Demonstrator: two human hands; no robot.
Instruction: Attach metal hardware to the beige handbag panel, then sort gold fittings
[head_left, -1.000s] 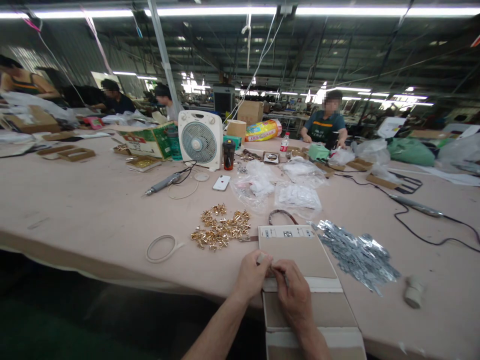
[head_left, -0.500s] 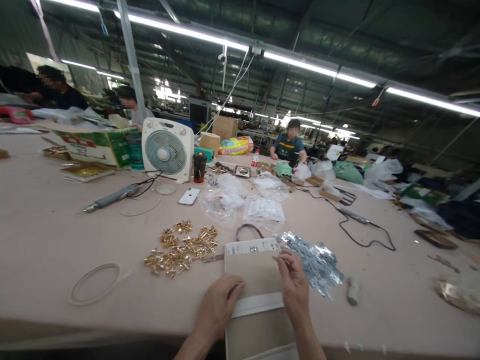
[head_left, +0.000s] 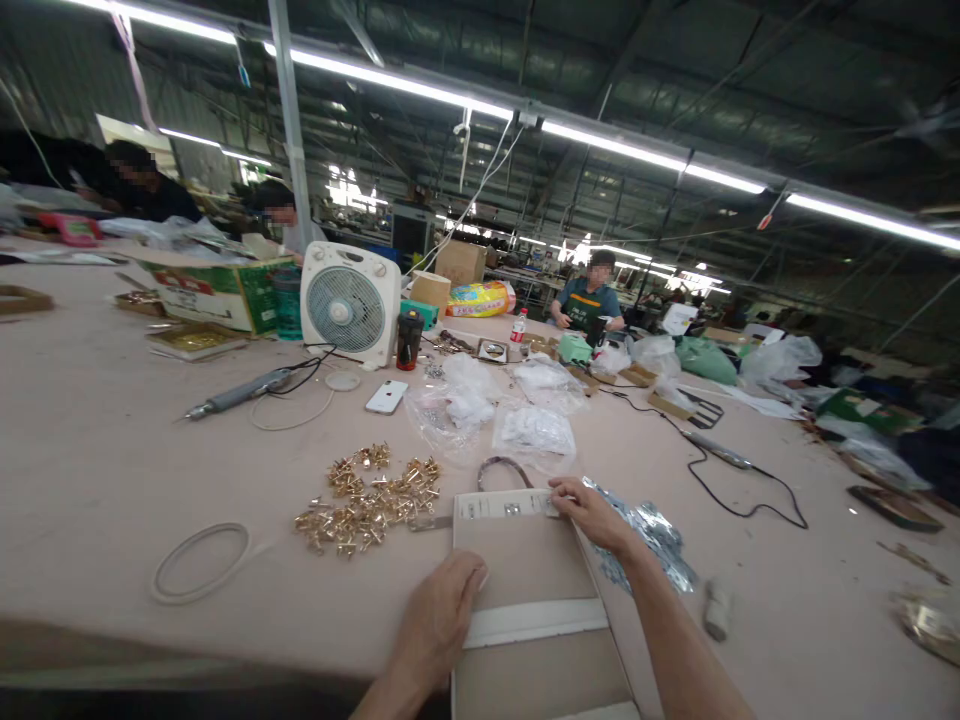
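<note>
A tan board (head_left: 517, 560) with a white strip along its far edge lies in front of me on the pink table (head_left: 112, 460). My left hand (head_left: 439, 620) rests flat on the board's near left corner, fingers together. My right hand (head_left: 592, 510) reaches to the far right corner of the board, fingertips pinched at the white strip with small metal pieces on it. A pile of gold metal fittings (head_left: 367, 495) lies left of the board. Silver foil pieces (head_left: 645, 535) lie right of it, partly under my right forearm.
A white ring (head_left: 201, 560) lies at the left. Beyond are plastic bags (head_left: 487, 410), a phone (head_left: 387, 397), a white fan (head_left: 349, 305), a powered hand tool (head_left: 240, 392) and a black cable (head_left: 735, 480). Other people work at the far side.
My right hand has moved from near my left hand out to the board's far right corner. My left hand has settled on the near left corner. The view has swung right.
</note>
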